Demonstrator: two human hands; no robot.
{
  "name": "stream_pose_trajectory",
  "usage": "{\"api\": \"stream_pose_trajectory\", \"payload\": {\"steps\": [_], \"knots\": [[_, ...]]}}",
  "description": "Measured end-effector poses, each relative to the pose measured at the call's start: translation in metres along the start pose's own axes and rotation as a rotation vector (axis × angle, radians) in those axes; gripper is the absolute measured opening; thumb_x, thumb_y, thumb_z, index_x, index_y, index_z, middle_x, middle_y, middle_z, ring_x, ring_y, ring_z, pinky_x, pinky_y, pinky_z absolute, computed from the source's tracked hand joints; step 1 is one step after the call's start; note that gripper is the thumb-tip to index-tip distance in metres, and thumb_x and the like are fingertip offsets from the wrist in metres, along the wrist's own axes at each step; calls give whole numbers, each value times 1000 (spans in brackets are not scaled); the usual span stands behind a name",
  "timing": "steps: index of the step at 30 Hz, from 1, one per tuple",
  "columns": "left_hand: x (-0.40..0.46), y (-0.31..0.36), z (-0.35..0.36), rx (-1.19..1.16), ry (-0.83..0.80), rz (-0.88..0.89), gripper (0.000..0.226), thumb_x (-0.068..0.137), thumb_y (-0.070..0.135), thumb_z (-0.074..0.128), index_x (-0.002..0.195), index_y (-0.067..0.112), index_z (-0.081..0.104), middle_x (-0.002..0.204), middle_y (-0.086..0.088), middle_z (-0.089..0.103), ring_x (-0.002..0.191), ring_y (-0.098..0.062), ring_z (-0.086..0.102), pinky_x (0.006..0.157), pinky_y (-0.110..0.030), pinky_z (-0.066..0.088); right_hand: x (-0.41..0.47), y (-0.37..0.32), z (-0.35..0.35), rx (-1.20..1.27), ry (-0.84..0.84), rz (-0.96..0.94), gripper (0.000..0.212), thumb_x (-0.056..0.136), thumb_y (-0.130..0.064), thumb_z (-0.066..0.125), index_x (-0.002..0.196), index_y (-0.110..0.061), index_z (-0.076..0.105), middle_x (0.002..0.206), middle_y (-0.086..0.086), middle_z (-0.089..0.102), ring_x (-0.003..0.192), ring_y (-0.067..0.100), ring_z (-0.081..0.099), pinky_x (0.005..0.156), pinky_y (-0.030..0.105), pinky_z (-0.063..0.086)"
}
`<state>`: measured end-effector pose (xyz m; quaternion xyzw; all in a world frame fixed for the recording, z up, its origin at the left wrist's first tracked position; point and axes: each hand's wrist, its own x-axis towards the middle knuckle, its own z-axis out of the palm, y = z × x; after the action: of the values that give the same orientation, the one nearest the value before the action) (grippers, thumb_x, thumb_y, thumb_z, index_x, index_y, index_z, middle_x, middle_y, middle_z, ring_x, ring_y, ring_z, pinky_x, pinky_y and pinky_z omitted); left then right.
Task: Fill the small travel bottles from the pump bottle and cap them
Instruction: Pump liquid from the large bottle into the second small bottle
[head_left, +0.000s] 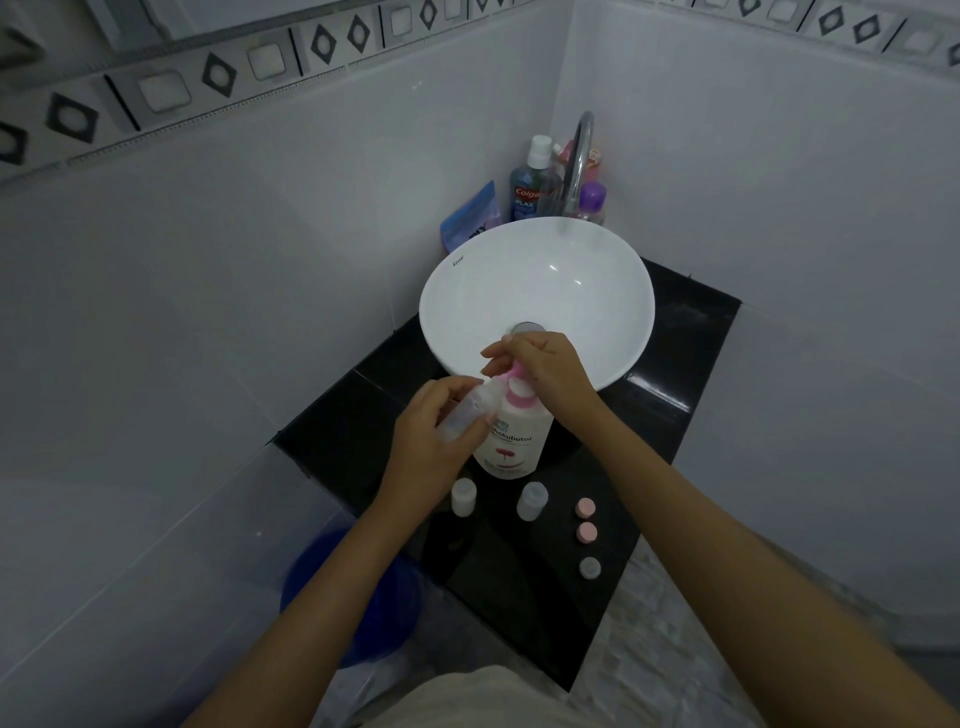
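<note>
The left hand (426, 441) is gripping a clear travel bottle (467, 410), tilting it against the pump bottle (514, 436); the right hand (550, 371) is lying over the pump, apparently pressing.

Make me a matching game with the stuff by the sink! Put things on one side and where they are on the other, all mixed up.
Things:
1. pump bottle
2. tilted travel bottle
3. three caps
4. mouthwash

Places:
A. behind the basin, beside the tap
B. in the left hand
C. loose on the counter, at the right
D. standing in front of the basin, under the right hand

Pairs: 1-D, 2-B, 3-C, 4-A
</note>
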<state>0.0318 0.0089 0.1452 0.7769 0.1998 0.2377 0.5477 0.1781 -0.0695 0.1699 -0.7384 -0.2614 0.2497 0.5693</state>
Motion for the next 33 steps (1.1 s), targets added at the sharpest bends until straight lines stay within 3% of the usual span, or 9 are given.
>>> {"api": "stream_pose_trajectory", "payload": {"steps": [4,11,16,19,22,26,30,33], "knots": [[-1,3,-1,-40,24,-8,30,85,23,67,114,16,62,107,1,64,96,-4,60,78,-12,49,2,3,1,-28,12,-15,30,94,-12,45,89,0,72,75,10,70,78,19,66,90,35,51],[1,1,-1,-54,16,-29,35,82,25,69,116,18,63,110,3,66,104,-7,61,86,-24,53,7,11,4,-62,71,-10,43,97,-31,44,82,-5,74,75,11,72,81,24,68,88,36,51],[3,0,1,-82,-16,-56,32,81,26,70,112,22,64,107,5,67,101,-5,62,84,-21,53,5,12,4,-38,31,41,43,99,-28,40,87,-3,73,86,10,73,86,19,66,65,11,50],[4,-4,2,-81,-35,-99,33,81,26,70,112,19,65,107,4,68,101,-6,63,83,-23,53,2,19,6,-20,22,61,43,99,-29,40,88,-3,73,88,6,72,95,29,64,60,9,50],[5,-2,1,-102,-30,-100,33,81,25,71,112,19,66,107,3,68,100,-4,62,81,-17,52,2,10,2,-66,-17,47,42,99,-28,41,92,-1,74,90,5,71,85,15,62,57,1,43],[8,2,-2,-94,-19,-69,36,80,27,71,114,19,65,108,5,67,101,-2,62,82,-15,51,6,-7,-5,-76,-73,69,48,98,-34,40,90,-3,75,88,5,73,75,-4,63,65,0,41],[8,2,-2,-102,-17,-66,35,80,25,71,114,18,65,108,5,67,101,-2,62,82,-12,51,6,-3,3,-128,40,48,47,100,-29,38,86,-3,75,88,6,73,73,0,59,71,5,37],[8,-2,0,-102,-26,-78,34,80,25,71,113,19,66,106,4,68,100,-3,63,82,-15,52,5,2,5,-153,44,49,45,100,-25,38,88,-2,75,78,0,70,70,1,55,63,-3,37]]}}
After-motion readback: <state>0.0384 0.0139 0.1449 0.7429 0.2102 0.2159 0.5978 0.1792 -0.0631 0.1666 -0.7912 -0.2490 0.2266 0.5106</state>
